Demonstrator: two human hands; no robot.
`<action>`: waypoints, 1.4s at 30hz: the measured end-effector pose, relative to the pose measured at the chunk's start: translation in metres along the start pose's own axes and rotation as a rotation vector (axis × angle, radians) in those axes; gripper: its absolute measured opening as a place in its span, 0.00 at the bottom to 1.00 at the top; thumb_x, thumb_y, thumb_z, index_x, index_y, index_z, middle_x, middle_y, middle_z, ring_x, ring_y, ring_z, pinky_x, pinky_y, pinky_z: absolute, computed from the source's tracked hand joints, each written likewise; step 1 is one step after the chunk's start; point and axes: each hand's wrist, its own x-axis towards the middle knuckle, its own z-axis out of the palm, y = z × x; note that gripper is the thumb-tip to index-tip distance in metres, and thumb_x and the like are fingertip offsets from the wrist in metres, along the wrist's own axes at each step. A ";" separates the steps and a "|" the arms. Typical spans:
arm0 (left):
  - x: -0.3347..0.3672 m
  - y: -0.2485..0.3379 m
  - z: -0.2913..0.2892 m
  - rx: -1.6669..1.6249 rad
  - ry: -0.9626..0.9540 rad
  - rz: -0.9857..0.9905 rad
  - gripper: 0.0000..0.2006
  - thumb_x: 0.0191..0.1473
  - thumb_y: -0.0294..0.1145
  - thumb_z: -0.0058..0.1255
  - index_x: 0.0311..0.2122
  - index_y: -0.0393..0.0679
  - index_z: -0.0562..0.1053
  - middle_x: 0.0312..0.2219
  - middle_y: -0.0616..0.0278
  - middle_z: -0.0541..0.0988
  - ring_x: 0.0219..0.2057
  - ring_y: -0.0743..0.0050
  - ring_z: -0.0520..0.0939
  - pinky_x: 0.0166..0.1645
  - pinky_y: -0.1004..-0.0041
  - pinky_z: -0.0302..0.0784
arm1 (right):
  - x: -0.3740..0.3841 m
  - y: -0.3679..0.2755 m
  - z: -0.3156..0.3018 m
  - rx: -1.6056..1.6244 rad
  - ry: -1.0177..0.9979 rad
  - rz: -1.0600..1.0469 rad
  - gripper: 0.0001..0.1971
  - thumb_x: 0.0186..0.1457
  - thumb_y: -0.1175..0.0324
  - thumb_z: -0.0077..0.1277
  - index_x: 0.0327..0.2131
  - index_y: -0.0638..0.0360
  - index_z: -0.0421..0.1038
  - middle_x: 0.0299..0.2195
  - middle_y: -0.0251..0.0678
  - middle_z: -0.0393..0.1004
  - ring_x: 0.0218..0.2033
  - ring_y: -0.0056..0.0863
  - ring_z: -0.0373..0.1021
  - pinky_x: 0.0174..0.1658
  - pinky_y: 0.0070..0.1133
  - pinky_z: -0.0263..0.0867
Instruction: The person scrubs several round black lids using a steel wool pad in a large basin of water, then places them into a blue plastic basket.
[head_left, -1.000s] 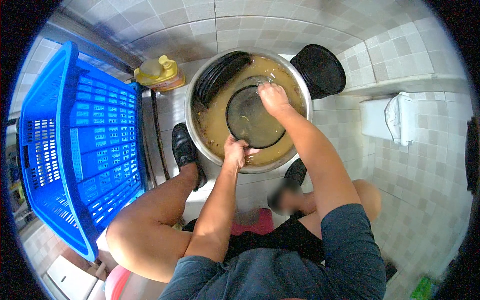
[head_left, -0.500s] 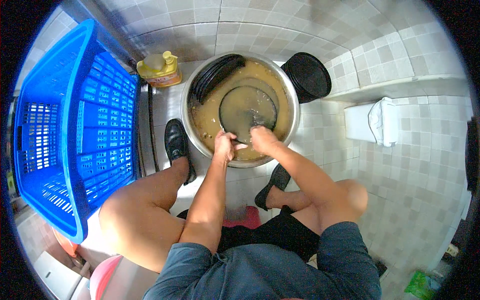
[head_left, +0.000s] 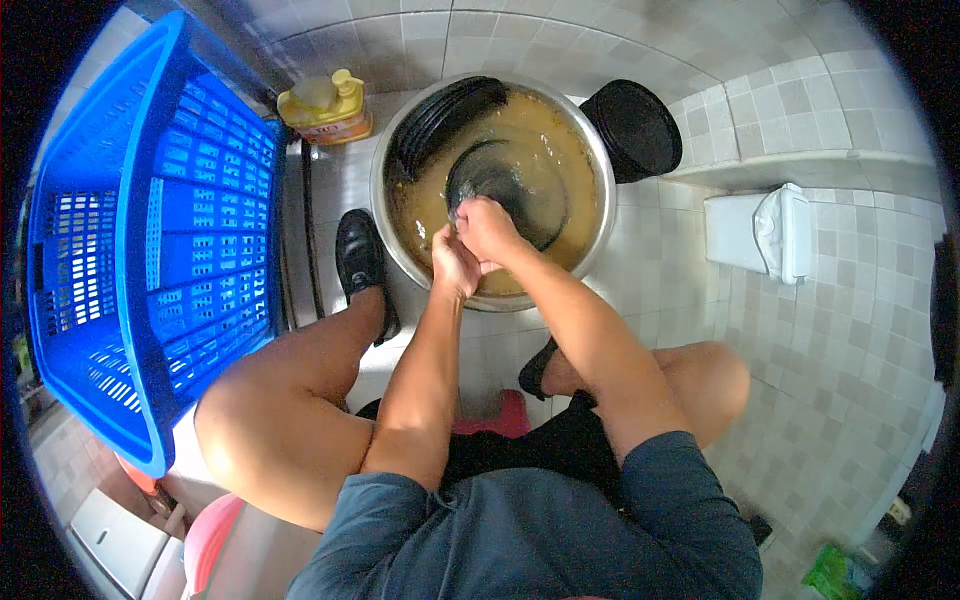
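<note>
A wide steel basin of murky brown water stands on the floor in front of me. Just under the water lies a round black plate, its outline blurred by ripples. My left hand grips this plate at its near left edge. Over the same edge, my right hand is closed and pressed down close to the left one; whatever is in its fingers is hidden. Several black plates lean in a row against the basin's far left wall. Beside the basin on the right is a stack of black round plates.
To my left a big blue plastic basket is tipped toward me. A yellow jug stands by the wall, left of the basin. At the right is a white bin with a liner. My shoes flank the basin's near side.
My right hand has moved left across the plate, up against my left hand. Ripples have spread on the water, and the whole view has shifted slightly.
</note>
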 end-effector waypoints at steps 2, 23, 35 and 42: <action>0.004 0.004 -0.013 -0.048 0.079 0.036 0.29 0.60 0.54 0.26 0.55 0.44 0.64 0.52 0.50 0.71 0.47 0.45 0.78 0.46 0.43 0.76 | -0.022 -0.002 -0.010 -0.049 -0.086 0.010 0.08 0.49 0.68 0.54 0.30 0.64 0.75 0.36 0.53 0.75 0.38 0.52 0.73 0.42 0.39 0.70; 0.026 -0.013 0.011 0.402 0.550 -0.001 0.15 0.57 0.27 0.44 0.49 0.38 0.66 0.47 0.48 0.74 0.38 0.50 0.80 0.26 0.55 0.78 | -0.058 0.079 -0.036 -0.241 -0.008 -0.041 0.10 0.47 0.75 0.53 0.36 0.60 0.74 0.40 0.44 0.75 0.46 0.45 0.68 0.50 0.35 0.66; -0.027 0.008 0.078 0.369 0.534 0.040 0.15 0.52 0.21 0.44 0.47 0.33 0.66 0.41 0.44 0.72 0.35 0.39 0.79 0.30 0.45 0.85 | -0.057 0.079 -0.057 0.327 0.393 0.124 0.13 0.50 0.69 0.56 0.39 0.64 0.74 0.36 0.48 0.78 0.38 0.42 0.75 0.44 0.29 0.70; -0.064 0.032 0.116 1.332 0.484 0.625 0.15 0.51 0.25 0.46 0.45 0.34 0.68 0.38 0.44 0.77 0.28 0.48 0.83 0.19 0.60 0.83 | -0.046 0.089 -0.072 0.543 0.599 0.474 0.15 0.50 0.65 0.54 0.39 0.65 0.75 0.36 0.46 0.79 0.39 0.41 0.75 0.44 0.30 0.69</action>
